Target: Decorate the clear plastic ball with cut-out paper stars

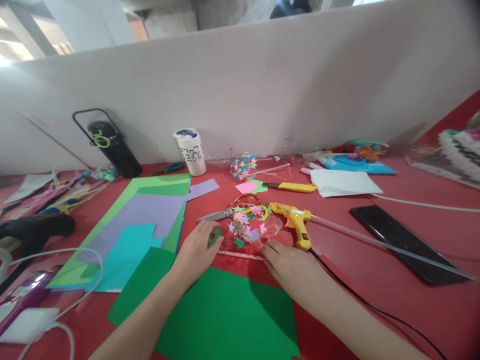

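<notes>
My left hand [198, 247] is on the red table, thumb and forefinger apart and curved around small green star pieces [216, 233]. My right hand [283, 257] lies to the right with its fingers curled together at the end of a thin pink stick [242, 255]; whether anything is under the fingertips is hidden. Between and beyond the hands stands a clear ball with colored stars [249, 225] on it. Scissors [217, 215] with orange handles lie behind it. A yellow hot glue gun [296, 220] rests just right of the ball.
Green sheets [228, 315] lie in front of my hands, with colored paper [150, 210] stacked to the left. Behind are a second starred ball [243, 166], a yellow cutter knife [296, 187], a white tumbler [192, 152] and a black bottle [116, 150]. A phone [405, 245] lies right.
</notes>
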A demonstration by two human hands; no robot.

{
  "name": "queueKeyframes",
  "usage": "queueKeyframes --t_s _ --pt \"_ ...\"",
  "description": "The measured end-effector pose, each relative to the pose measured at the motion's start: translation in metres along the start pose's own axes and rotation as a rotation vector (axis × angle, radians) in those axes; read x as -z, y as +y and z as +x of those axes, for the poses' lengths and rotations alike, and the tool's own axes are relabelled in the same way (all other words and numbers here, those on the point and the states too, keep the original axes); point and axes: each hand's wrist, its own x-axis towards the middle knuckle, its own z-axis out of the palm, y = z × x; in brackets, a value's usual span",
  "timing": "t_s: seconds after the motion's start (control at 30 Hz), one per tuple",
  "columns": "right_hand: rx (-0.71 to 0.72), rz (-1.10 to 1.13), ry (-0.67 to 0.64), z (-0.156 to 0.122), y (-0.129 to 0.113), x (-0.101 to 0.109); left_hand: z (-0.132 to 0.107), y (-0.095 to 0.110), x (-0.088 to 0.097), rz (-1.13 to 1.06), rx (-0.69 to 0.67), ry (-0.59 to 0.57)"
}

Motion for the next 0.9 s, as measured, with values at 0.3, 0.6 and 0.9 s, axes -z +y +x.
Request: queueKeyframes --t_s 0.3,0.6,0.9 --pt "-0.115 0.012 -0.064 -0.008 0.012 0.024 -0.03 0.04 0.038 -0.09 -0.2 -0.452" --pt "-0.214 0.012 -0.016 -0.008 0.047 0.018 -0.052 0.049 0.022 0.067 -0.361 -0.626" --pt "-0.01 0.024 0.048 -0.005 0.01 0.007 -0.052 0.054 0.017 0.125 -0.351 -0.583"
